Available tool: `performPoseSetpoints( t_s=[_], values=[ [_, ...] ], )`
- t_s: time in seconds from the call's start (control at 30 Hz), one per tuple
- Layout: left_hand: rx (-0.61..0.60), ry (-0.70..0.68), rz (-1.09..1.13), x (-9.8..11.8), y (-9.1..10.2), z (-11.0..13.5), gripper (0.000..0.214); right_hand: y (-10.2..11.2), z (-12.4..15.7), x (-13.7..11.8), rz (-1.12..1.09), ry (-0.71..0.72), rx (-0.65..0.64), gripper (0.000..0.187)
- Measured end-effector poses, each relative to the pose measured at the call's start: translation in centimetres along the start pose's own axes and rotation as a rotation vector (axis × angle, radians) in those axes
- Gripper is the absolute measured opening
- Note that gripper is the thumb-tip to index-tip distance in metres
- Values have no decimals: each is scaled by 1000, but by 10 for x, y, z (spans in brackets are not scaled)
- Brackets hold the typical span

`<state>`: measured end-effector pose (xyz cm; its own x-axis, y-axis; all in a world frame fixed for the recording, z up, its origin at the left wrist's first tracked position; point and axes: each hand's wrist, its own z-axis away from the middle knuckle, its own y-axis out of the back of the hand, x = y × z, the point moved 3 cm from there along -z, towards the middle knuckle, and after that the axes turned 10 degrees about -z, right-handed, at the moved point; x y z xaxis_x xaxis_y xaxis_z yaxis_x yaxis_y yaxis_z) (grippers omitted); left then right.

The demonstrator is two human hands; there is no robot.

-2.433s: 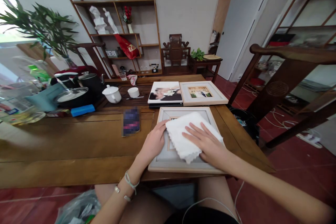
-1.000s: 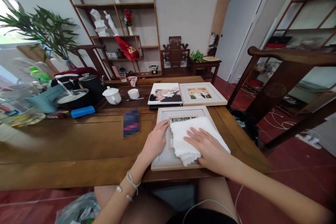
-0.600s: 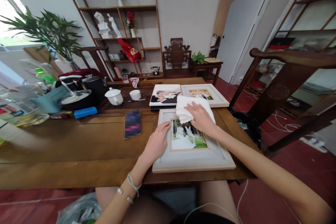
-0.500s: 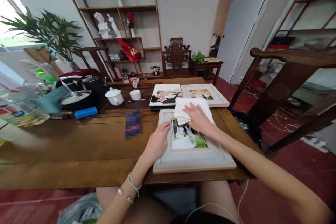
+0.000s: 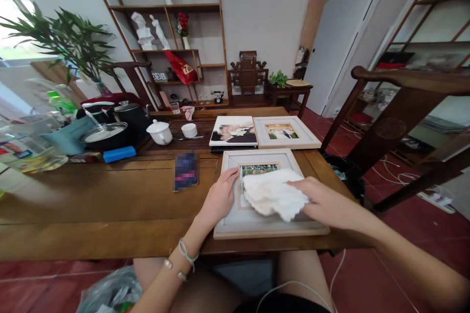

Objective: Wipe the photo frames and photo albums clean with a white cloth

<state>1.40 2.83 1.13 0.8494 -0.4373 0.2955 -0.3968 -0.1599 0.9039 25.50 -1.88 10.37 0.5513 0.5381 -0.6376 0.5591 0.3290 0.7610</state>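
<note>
A picture frame [image 5: 235,227] with a pale wooden edge and a wide white border lies flat at the table's front edge. My left hand [image 5: 219,196] rests on its left side with the fingers stretched out along the border. In my right hand [image 5: 317,201] a white cloth [image 5: 275,190] is gripped at its right end. The cloth is bunched over the lower part of the photo and hides much of it. Behind lie a photo panel [image 5: 233,131] on the left and a second picture frame [image 5: 312,139] on the right.
A phone-like dark object [image 5: 185,171], blurred out, lies left of the frame. Farther left stand a white lidded cup [image 5: 160,133], a small white bowl [image 5: 189,130], a blue box [image 5: 119,154] and a pan [image 5: 105,134]. A wooden chair [image 5: 400,102] stands at the right.
My right hand has drawn the cloth from the frame's top edge down toward its lower right, uncovering the upper photo and the frame behind. My left hand has stayed in place.
</note>
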Motion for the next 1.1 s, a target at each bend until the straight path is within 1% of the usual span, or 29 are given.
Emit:
performPoseSetpoints(
  t_s=[0.07, 0.13, 0.17, 0.2, 0.23, 0.27, 0.3, 0.37, 0.43, 0.47, 0.53, 0.63, 0.7, 0.77, 0.87, 0.93, 1.0, 1.1],
  values=[
    [4, 0, 2, 0, 0, 0, 54, 26, 2, 3, -25, -18, 174, 27],
    [2, -2, 4, 0, 1, 0, 54, 47, 1, 13, 41, -70, 391, 23],
    [-1, -3, 4, 0, 1, 0, 54, 54, 0, 19, 99, -101, 485, 24],
    [-3, -3, 4, 0, 1, 0, 54, 57, -1, 26, 166, -116, 547, 27],
    [-4, -3, 4, 0, 1, 0, 53, 56, -4, 32, 237, -113, 570, 32],
    [-2, -3, 4, 0, 1, 0, 53, 51, -8, 39, 307, -95, 558, 40],
    [2, -2, 4, 0, 2, 0, 53, 43, -12, 45, 372, -76, 519, 48],
    [11, 2, 5, 1, 2, 0, 53, 22, -21, 57, 469, -72, 385, 58],
    [8, 8, 8, 1, 2, 0, 53, 1, -28, 65, 509, -117, 244, 60],
    [5, 12, 9, 1, 2, 0, 52, -8, -31, 67, 515, -139, 199, 59],
    [1, 17, 8, 1, 2, 0, 53, -22, -34, 63, 519, -152, 156, 60],
    [2, 18, 4, 1, 1, 0, 53, -34, -33, 49, 497, -147, 119, 59],
    [3, 14, 1, 0, 1, 0, 53, -40, -26, 36, 453, -145, 71, 60],
    [7, 6, 1, 0, 0, 0, 53, -45, -14, 20, 370, -122, 13, 64],
    [14, -1, 4, 0, 0, 0, 54, -50, 12, -10, 205, -49, -72, 71],
    [11, 6, 6, 0, -1, 0, 52, -56, 28, -27, 146, -5, -113, 74],
    [9, 10, 5, 0, 0, 0, 50, -65, 38, -37, 166, 33, -133, 74],
    [11, 0, 4, 0, 0, 0, 50, -83, 40, -37, 304, 109, -85, 74]
  ],
)
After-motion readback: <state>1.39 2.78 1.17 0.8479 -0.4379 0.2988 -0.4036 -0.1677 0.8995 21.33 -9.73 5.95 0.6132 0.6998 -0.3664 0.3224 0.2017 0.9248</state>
